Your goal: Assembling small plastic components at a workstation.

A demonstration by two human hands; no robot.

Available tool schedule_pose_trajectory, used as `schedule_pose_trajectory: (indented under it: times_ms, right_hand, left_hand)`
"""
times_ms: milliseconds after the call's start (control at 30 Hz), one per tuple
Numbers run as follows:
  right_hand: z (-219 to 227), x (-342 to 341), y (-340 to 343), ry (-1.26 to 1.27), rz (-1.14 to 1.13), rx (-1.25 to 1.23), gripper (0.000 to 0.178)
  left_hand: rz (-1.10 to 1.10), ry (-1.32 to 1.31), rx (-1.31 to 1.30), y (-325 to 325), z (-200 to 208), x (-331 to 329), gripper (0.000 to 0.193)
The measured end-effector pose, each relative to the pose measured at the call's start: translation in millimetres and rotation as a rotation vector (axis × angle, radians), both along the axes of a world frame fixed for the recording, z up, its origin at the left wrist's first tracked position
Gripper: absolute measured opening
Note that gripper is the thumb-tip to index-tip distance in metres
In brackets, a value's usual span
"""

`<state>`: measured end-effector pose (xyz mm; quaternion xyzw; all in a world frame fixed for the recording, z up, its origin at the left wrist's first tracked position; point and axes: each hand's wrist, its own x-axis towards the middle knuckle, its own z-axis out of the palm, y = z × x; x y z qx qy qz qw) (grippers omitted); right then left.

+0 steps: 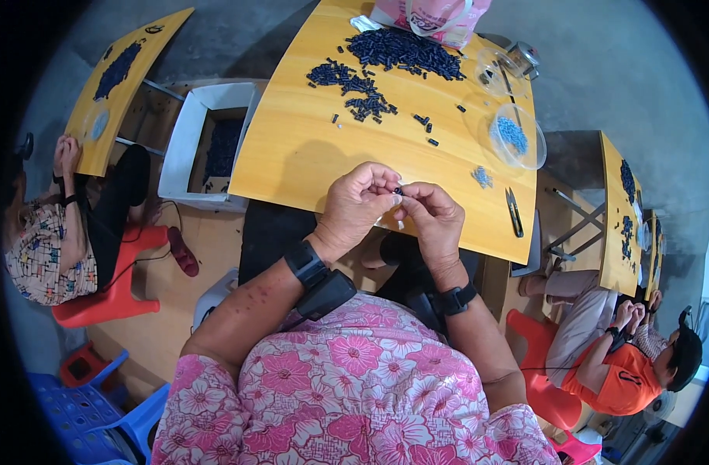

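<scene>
Above the table's near edge, my left hand point(356, 208) and my right hand point(435, 220) meet, fingertips pinched together. Between them shows a small black cylindrical piece point(398, 191); both hands appear to grip it, though fingers cover most of it. Whitish bits show at some fingertips, too small to make out. Many similar black pieces lie in a large heap point(405, 53) at the table's far side, with a looser heap point(354, 93) nearer. Right of my hands are a little pile of light blue pieces point(481, 177) and a black pointed tool like tweezers point(514, 212).
On the yellow table point(292, 167) stand a clear tub point(531, 152) of light blue pieces, a clear lidded container point(490, 77), a metal mug point(523, 58) and a pink bag point(439, 22). A white box point(207, 97) sits left. People work at tables on both sides.
</scene>
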<state>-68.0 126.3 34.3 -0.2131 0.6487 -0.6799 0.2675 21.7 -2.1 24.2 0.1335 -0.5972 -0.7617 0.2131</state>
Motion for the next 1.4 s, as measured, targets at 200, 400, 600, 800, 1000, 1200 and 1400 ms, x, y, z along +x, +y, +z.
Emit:
schedule_pose_trajectory:
  times_ms: [200, 400, 600, 800, 1000, 1200, 1400]
  right_hand:
    - [3.8, 0.4, 2.2, 0.023, 0.053, -0.055, 0.023]
    - [-3.6, -11.4, 6.3, 0.332, 0.146, 0.129, 0.025]
    - [-3.8, -11.4, 5.7, 0.088, 0.102, 0.123, 0.017]
    - [-4.6, -16.9, 5.3, -0.021, 0.123, 0.068, 0.012]
    - [-6.4, -24.4, 8.0, 0.068, 0.143, 0.088, 0.012]
    - [-10.4, -26.9, 9.2, 0.327, 0.178, 0.118, 0.017]
    - [-6.5, -30.9, 16.9, 0.484, 0.117, 0.184, 0.014]
  left_hand:
    - [-0.051, -0.021, -0.049, -2.1, 8.6, -0.5, 0.04]
    - [-0.12, -0.044, -0.066, -9.8, 7.9, -0.5, 0.044]
    - [-0.165, -0.102, -0.013, -14.9, 5.8, 0.0, 0.043]
    - [-0.205, -0.124, 0.01, -18.4, 2.6, -2.2, 0.039]
    - [-0.223, -0.181, -0.091, -20.6, 0.7, -7.6, 0.025]
    - [-0.261, -0.308, -0.341, -28.4, 5.6, -9.3, 0.01]
    - [-0.222, -0.238, -0.412, -25.6, -2.4, -16.1, 0.009]
